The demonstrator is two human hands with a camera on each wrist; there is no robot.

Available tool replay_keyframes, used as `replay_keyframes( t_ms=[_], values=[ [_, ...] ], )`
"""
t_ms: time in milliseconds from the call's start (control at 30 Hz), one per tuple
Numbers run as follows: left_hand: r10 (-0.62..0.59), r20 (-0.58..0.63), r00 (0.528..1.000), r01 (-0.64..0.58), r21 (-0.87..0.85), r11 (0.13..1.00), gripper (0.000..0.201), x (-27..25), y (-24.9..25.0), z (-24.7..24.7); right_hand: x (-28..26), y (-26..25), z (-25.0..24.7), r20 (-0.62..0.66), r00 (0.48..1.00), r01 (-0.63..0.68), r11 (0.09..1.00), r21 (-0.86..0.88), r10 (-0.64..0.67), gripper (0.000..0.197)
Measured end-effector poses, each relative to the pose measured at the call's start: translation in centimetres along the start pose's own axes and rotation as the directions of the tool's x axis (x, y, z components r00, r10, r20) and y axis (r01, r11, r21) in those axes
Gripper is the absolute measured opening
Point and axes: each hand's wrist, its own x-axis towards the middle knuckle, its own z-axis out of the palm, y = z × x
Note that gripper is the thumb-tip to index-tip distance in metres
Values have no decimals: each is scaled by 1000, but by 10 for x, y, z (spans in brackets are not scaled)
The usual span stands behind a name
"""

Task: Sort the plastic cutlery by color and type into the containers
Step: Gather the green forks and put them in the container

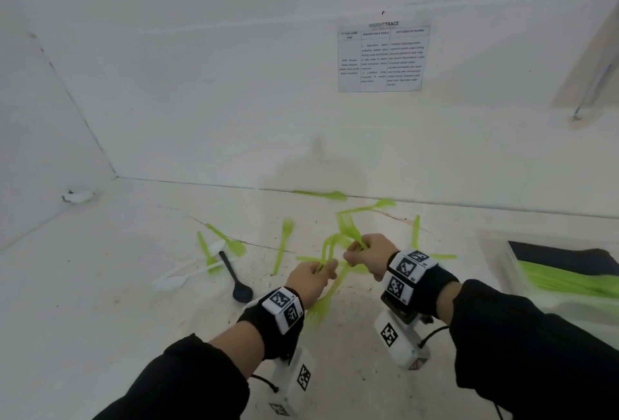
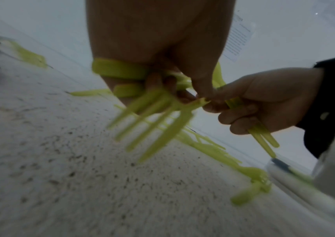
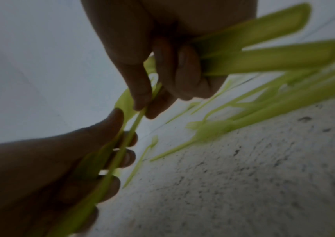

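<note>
green forks (image 1: 348, 228): translucent plastic | tabletop (image 1: 134, 302): rough, speckled, matt | black spoon (image 1: 239, 287): plastic

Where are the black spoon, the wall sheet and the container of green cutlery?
black spoon (image 1: 242, 292), head view, on its bowl
wall sheet (image 1: 383, 58), head view, mid-page
container (image 1: 495, 262), head view, left wall

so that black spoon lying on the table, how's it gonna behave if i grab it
The black spoon is thin plastic, so probably very light and a little bendy. It lies flat on the table, so fingers may slip off it; its bowl probably stops rolling.
</note>
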Motion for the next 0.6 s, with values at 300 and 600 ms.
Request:
replay_keyframes(
  t_ms=[300,600],
  values=[
    [-299,-137,944,81,-783,616,38,-1,3,9,-25,-26,-21,-491,869,138,983,118,-63,32],
    [-184,-104,977,-33,-934,355,34,-8,31,30,-30,-19,22,-236,969,5,943,332,77,22]
  ],
)
